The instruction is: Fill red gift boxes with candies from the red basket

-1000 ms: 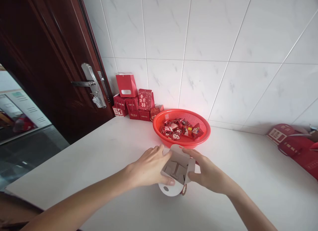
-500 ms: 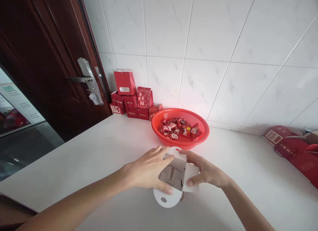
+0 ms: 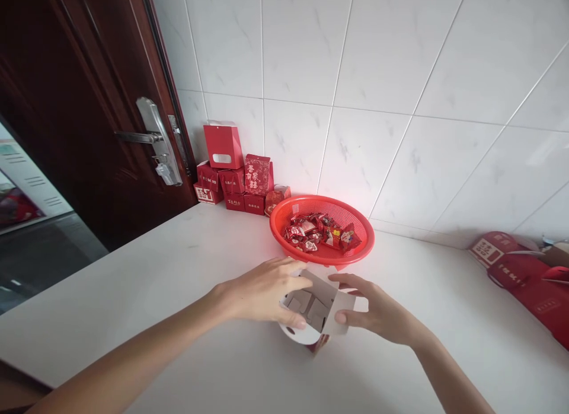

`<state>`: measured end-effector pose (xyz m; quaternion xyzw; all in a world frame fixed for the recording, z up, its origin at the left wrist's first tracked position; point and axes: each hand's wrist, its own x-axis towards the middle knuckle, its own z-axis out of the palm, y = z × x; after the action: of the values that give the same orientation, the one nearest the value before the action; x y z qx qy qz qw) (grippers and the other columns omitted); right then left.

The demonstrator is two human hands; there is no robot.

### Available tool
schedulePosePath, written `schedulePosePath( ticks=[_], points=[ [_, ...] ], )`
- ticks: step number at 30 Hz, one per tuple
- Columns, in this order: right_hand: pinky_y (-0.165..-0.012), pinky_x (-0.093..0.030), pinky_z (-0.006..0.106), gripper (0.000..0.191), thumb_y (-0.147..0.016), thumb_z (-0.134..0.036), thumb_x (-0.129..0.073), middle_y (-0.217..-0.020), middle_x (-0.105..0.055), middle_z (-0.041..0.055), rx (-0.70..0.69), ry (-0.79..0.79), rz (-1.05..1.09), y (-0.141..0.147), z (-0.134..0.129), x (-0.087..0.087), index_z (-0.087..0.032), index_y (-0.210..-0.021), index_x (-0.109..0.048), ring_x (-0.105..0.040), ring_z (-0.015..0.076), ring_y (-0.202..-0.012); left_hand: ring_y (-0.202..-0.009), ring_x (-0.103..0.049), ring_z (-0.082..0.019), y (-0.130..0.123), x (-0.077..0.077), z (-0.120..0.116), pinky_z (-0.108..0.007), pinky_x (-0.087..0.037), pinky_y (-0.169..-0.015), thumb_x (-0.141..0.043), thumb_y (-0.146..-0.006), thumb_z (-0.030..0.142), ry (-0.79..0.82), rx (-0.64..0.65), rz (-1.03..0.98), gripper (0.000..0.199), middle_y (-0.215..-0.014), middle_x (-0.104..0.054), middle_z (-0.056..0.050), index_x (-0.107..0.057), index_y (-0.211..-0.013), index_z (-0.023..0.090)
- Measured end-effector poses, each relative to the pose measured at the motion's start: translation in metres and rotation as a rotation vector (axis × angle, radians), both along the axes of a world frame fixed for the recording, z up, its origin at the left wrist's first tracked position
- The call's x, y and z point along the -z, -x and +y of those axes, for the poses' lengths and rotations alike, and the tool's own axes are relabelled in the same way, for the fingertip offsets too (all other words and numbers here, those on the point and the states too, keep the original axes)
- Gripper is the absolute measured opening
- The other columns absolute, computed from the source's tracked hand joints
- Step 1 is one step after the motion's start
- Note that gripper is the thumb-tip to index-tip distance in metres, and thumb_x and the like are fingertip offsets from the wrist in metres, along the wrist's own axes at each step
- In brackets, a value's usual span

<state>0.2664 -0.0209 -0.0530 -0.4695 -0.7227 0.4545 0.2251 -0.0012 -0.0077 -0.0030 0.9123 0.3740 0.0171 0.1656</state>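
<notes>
Well, I'm holding the box (image 3: 307,307) with my left hand (image 3: 260,292) and pinching its side flap (image 3: 332,326) with my right hand (image 3: 377,309), guessing it's light, bendy and best held near corners.

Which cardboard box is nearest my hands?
The open, white-lined red cardboard box between your left hand and right hand; red cardboard boxes stacked by the dark wooden door and red packages far right sit farther away.

Candies (image 3: 311,229) in basket (image 3: 331,259) behind carton (image 3: 311,304); stacked boxes (image 3: 232,180) left, packaging (image 3: 528,277) far right.
</notes>
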Motion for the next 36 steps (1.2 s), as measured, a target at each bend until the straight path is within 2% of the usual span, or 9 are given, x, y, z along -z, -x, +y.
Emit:
schedulePosePath(
  ticks=[5,10,13,15,19,24,27,32,36],
  points=[
    [-0.104,-0.049,0.049,0.044,-0.085,-0.056,-0.070,-0.122,-0.073,0.0077,0.087,-0.245,0.010,-0.003,0.011,-0.028,-0.029,-0.120,-0.073,-0.065,0.0297,-0.114,-0.114,-0.065,-0.023,0.003,-0.011,0.007,-0.028,-0.047,-0.092,-0.065,-0.093,0.036,-0.059,0.058,-0.170,0.028,-0.134,-0.065,-0.004,-0.073,-0.118,0.027],
    [-0.086,-0.057,0.043,0.040,-0.077,-0.058,-0.075,-0.098,-0.078,0.0107,0.326,-0.341,0.251,0.004,0.048,-0.042,-0.021,-0.092,-0.078,-0.072,0.0281,-0.092,-0.105,-0.068,-0.021,0.007,-0.017,0.061,-0.026,-0.048,-0.089,-0.056,-0.096,0.034,-0.131,0.017,-0.328,0.027,-0.113,-0.074,-0.006,-0.076,-0.107,0.020],
    [-0.075,-0.058,0.039,0.039,-0.071,-0.056,-0.078,-0.076,-0.076,0.0075,0.412,-0.335,0.400,0.015,0.077,-0.040,-0.019,-0.081,-0.076,-0.071,0.0242,-0.075,-0.090,-0.068,-0.019,-0.005,-0.014,0.107,-0.026,-0.048,-0.078,-0.056,-0.093,0.027,-0.077,-0.058,-0.166,0.023,-0.103,-0.075,-0.005,-0.076,-0.103,0.019],
    [-0.073,-0.058,0.037,0.037,-0.067,-0.054,-0.080,-0.074,-0.075,0.0062,0.462,-0.316,0.478,0.024,0.094,-0.036,-0.019,-0.076,-0.074,-0.071,0.0223,-0.070,-0.082,-0.068,-0.018,-0.019,-0.008,0.135,-0.024,-0.046,-0.071,-0.055,-0.091,0.024,0.035,-0.096,0.058,0.022,-0.093,-0.075,-0.004,-0.075,-0.098,0.019],
    [-0.074,-0.058,0.037,0.035,-0.065,-0.053,-0.080,-0.073,-0.075,0.0061,0.481,-0.261,0.550,0.039,0.116,-0.024,-0.019,-0.073,-0.074,-0.071,0.0220,-0.070,-0.081,-0.068,-0.020,-0.049,0.009,0.172,-0.025,-0.046,-0.067,-0.065,-0.081,0.025,0.092,-0.077,0.199,0.019,-0.092,-0.076,-0.002,-0.075,-0.097,0.022],
    [-0.071,-0.058,0.037,0.034,-0.060,-0.051,-0.081,-0.068,-0.074,0.0067,0.558,-0.178,0.607,0.043,0.128,-0.010,-0.019,-0.068,-0.072,-0.070,0.0231,-0.067,-0.074,-0.068,-0.023,-0.073,0.024,0.196,-0.030,-0.049,-0.066,-0.069,-0.073,0.019,0.042,-0.094,0.337,0.011,-0.084,-0.075,-0.007,-0.073,-0.083,0.018],
    [-0.069,-0.057,0.035,0.029,-0.060,-0.045,-0.079,-0.070,-0.074,0.0067,0.655,-0.145,0.646,0.040,0.133,-0.005,-0.019,-0.071,-0.073,-0.069,0.0218,-0.066,-0.076,-0.069,-0.023,-0.082,0.032,0.205,-0.029,-0.051,-0.068,-0.073,-0.071,0.024,0.010,-0.126,0.359,0.007,-0.078,-0.073,-0.005,-0.070,-0.074,0.018],
    [-0.067,-0.055,0.031,0.021,-0.058,-0.036,-0.075,-0.073,-0.073,0.0052,0.830,-0.131,0.780,0.034,0.134,-0.004,-0.019,-0.071,-0.071,-0.066,0.0182,-0.065,-0.086,-0.070,-0.027,-0.088,0.049,0.213,-0.028,-0.052,-0.070,-0.082,-0.063,0.029,-0.023,-0.188,0.282,0.020,-0.077,-0.072,-0.006,-0.067,-0.071,0.018],
    [-0.064,-0.053,0.030,0.020,-0.058,-0.034,-0.076,-0.074,-0.073,0.0046,0.840,-0.126,0.793,0.033,0.133,-0.003,-0.020,-0.071,-0.071,-0.064,0.0174,-0.064,-0.082,-0.069,-0.026,-0.085,0.058,0.219,-0.028,-0.049,-0.066,-0.083,-0.058,0.023,0.007,-0.223,0.175,0.022,-0.079,-0.072,-0.005,-0.066,-0.071,0.020]
  ],
)
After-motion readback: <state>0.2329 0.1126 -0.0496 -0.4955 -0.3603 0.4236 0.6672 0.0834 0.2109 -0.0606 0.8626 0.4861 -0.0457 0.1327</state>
